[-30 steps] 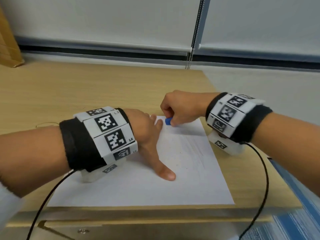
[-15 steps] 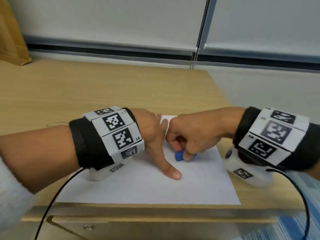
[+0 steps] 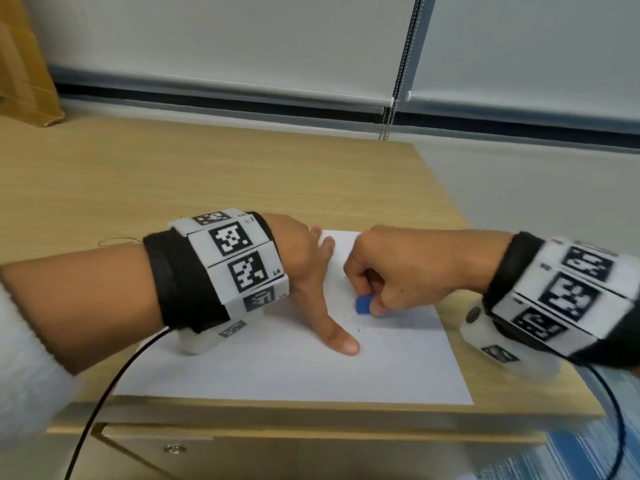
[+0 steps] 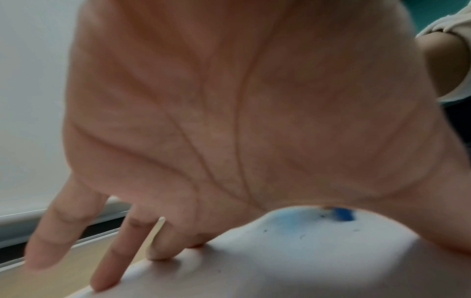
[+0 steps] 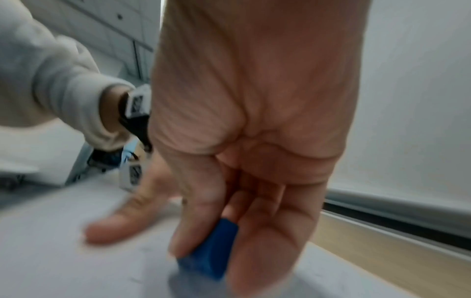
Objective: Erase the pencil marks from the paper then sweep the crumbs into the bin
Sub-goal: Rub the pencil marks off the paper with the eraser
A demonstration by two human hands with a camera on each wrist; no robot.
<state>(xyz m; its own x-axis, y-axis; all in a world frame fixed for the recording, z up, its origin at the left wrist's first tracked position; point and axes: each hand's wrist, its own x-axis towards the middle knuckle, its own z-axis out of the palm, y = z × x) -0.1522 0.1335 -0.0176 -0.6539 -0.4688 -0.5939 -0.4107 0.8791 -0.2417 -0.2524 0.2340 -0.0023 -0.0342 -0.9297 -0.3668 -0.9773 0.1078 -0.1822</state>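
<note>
White paper [image 3: 277, 372] lies along the desk's [image 3: 173, 174] near edge, long axis running away. Left hand [image 3: 304, 268] presses it, fingers spread. Right hand [image 3: 398, 271] pinches the blue eraser [image 3: 363, 304], upright on the sheet's middle; bare desk lies beyond.

Black wristbands [image 3: 180, 282] with white coded tags, pale sleeves [image 5: 51, 84].
</note>
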